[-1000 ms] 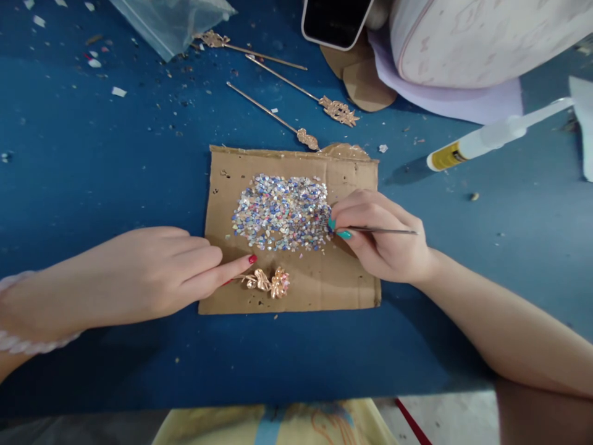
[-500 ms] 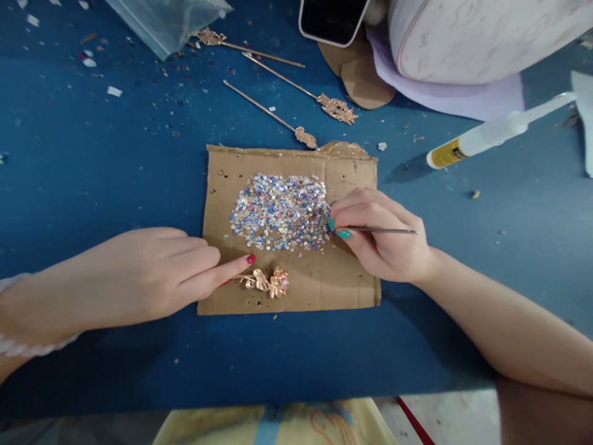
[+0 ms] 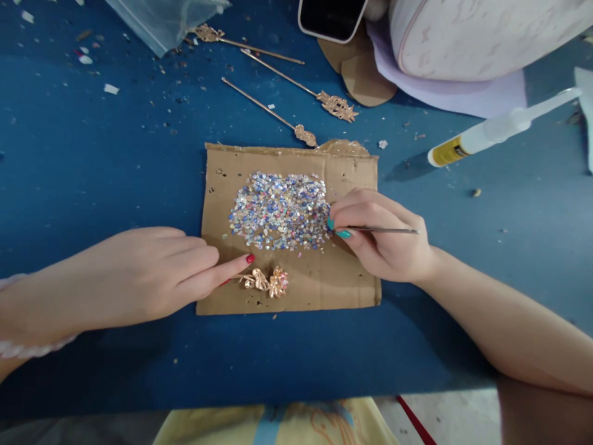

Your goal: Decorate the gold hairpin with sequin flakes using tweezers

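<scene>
A brown cardboard piece lies on the blue table, with a heap of small iridescent chips spread on its upper half. My right hand is pinched on a thin metal tool whose tip sits at the heap's right edge. My left hand rests on the table with its fingers curled, and its extended forefinger presses the stem of a gold flower ornament lying on the cardboard's lower part.
Three gold hairpins lie behind the cardboard. A glue tube lies at the right. A phone, a pale round box, cardboard scraps and a clear plastic bag sit at the back. Small scraps dot the table.
</scene>
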Tool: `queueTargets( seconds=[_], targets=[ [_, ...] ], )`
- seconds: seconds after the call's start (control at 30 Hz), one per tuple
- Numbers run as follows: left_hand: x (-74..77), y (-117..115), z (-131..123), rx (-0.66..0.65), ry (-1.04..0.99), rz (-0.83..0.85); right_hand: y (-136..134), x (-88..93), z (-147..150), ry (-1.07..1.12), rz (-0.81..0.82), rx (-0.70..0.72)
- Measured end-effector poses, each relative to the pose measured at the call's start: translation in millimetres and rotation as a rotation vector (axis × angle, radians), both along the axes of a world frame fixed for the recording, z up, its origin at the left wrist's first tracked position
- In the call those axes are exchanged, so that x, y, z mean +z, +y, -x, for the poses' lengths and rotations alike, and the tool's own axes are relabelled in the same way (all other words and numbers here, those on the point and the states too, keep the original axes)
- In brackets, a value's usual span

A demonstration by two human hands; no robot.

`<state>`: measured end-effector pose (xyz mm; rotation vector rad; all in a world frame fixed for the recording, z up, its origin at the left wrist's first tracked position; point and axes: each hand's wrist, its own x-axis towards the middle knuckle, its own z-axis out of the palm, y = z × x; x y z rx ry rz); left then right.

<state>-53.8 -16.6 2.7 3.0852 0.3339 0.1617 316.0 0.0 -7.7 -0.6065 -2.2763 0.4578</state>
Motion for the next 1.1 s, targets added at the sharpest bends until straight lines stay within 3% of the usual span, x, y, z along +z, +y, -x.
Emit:
queueTargets(
  seconds=[0.23,0.6,0.73,1.1],
  targets=[
    [0.6,1,-1,-0.007,-0.020,0.002,-5,5.5,3,0.019,0.035,0.004],
    [1.8,-4,-2,0.018,0.015,-0.085,-32,29.8,19,0.044,0.357,0.130],
    [3.2,-4,-5,-0.016,0.013,-0.163,-37,28.1,24,0.065,0.390,0.173],
    [-2.1,-9,2,0.010,0.074,-0.132,-40,24.3,25,0.052,0.410,0.201]
  ],
)
